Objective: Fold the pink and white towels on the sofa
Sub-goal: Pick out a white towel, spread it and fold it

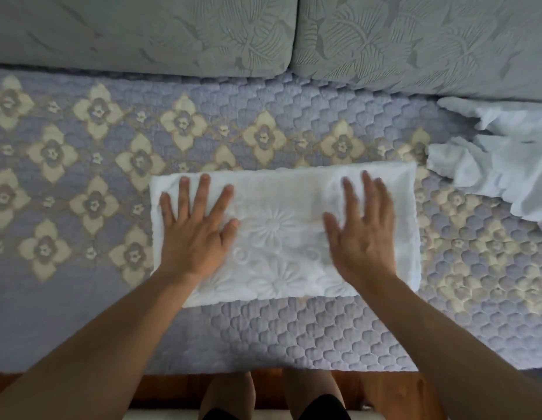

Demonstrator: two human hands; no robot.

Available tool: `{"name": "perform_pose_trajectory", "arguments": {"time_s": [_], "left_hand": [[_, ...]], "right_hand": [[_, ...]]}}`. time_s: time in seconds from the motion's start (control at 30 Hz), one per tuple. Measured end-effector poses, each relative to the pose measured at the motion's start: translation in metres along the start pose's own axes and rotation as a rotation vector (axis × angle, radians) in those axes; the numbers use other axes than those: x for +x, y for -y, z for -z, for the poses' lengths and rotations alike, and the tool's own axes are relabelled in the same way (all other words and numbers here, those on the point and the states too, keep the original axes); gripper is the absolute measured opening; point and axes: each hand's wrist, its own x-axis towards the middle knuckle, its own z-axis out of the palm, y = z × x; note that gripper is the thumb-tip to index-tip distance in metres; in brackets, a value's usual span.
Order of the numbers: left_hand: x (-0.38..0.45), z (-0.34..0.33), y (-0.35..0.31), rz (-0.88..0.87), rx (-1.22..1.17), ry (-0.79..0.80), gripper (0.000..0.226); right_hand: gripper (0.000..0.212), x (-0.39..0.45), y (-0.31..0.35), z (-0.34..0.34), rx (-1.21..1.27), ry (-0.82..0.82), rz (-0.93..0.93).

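A white towel [283, 234], folded into a neat rectangle with a raised flower pattern on its top face, lies flat on the quilted seat cover [294, 334] of the sofa, near the middle of the scene and a little toward the near edge. The left hand [195, 234] rests palm down on the towel's left part, fingers spread and apart, gripping nothing; its little finger lies close to the towel's left edge. The right hand [362, 234] is over the towel's right part, also flat and open with fingers loosely spread. It looks blurred, so whether it presses the cloth or hangs just above it is hard to say.

To the far right, well apart from the folded towel, a crumpled heap of white cloth [506, 159] lies on the seat cover, reaching to the right edge of the view. The cover is lilac with cream flower motifs. Behind it, at the far side, two grey-green back cushions [142, 34] stand side by side. At the near edge, the person's knees [227, 395] show below the sofa front.
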Motion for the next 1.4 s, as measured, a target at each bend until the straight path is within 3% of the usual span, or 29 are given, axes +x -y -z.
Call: {"name": "perform_pose_trajectory", "arguments": {"time_s": [0.1, 0.23, 0.33, 0.4, 0.5, 0.6, 0.7, 0.77, 0.87, 0.93, 1.0, 1.1, 1.17, 1.23, 1.3, 1.33, 1.4], "left_hand": [[-0.001, -0.019, 0.016, -0.088, 0.020, -0.127, 0.064], [0.004, -0.024, 0.034, -0.154, 0.014, -0.153, 0.062], [0.001, -0.008, 0.028, -0.152, -0.068, -0.147, 0.059], [-0.007, 0.006, 0.029, -0.014, -0.114, -0.174, 0.060], [-0.022, 0.014, 0.042, 0.347, -0.351, -0.200, 0.066], [-0.036, 0.016, 0.053, 0.623, -0.834, -0.123, 0.058], [-0.042, 0.019, 0.059, 0.699, -1.103, -0.004, 0.026], [-0.039, 0.022, 0.064, 0.748, -1.399, 0.222, 0.031], [-0.032, 0.053, 0.062, 0.676, -1.781, 0.507, 0.041], [-0.027, 0.083, 0.043, 0.524, -1.882, 0.548, 0.057], [-0.023, 0.114, 0.006, 0.387, -1.909, 0.555, 0.070], [-0.015, 0.151, -0.071, 0.189, -1.942, 0.696, 0.070], [-0.009, 0.162, -0.126, 0.141, -1.937, 0.778, 0.080], [-0.004, 0.160, -0.167, 0.126, -1.877, 0.780, 0.082], [-0.005, 0.150, -0.187, 0.132, -1.750, 0.646, 0.071], [-0.007, 0.141, -0.187, 0.096, -1.573, 0.449, 0.064], [-0.010, 0.113, -0.180, -0.081, -1.004, 0.051, 0.055]], "right_hand": [[0.070, 0.011, -0.019, -0.029, -0.082, 0.204, -0.009], [0.067, 0.017, -0.054, -0.048, -0.096, 0.182, 0.037], [0.069, 0.020, -0.042, -0.031, 0.021, 0.159, -0.047], [0.070, 0.023, -0.019, -0.014, 0.155, 0.087, -0.115], [0.060, 0.004, 0.051, -0.009, 0.579, 0.022, -0.034], [0.056, -0.013, 0.118, -0.034, 0.956, 0.186, -0.048], [0.065, -0.003, 0.133, -0.063, 0.794, 0.206, -0.142], [0.067, 0.001, 0.131, -0.068, 0.763, 0.170, -0.163], [0.071, 0.006, 0.127, -0.036, 1.092, 0.290, -0.369], [0.064, 0.014, 0.108, 0.002, 1.340, 0.405, -0.485], [0.061, 0.022, 0.083, 0.046, 1.506, 0.536, -0.483], [0.056, 0.024, 0.048, 0.107, 1.610, 0.710, -0.354], [0.043, 0.020, 0.024, 0.128, 1.383, 0.615, -0.328], [0.030, 0.020, -0.001, 0.127, 1.028, 0.392, -0.480], [0.026, 0.019, -0.026, 0.110, 0.828, 0.252, -0.593], [0.030, 0.020, -0.036, 0.101, 0.762, 0.226, -0.596], [0.042, 0.024, -0.057, 0.082, 0.684, 0.209, -0.580]]}}
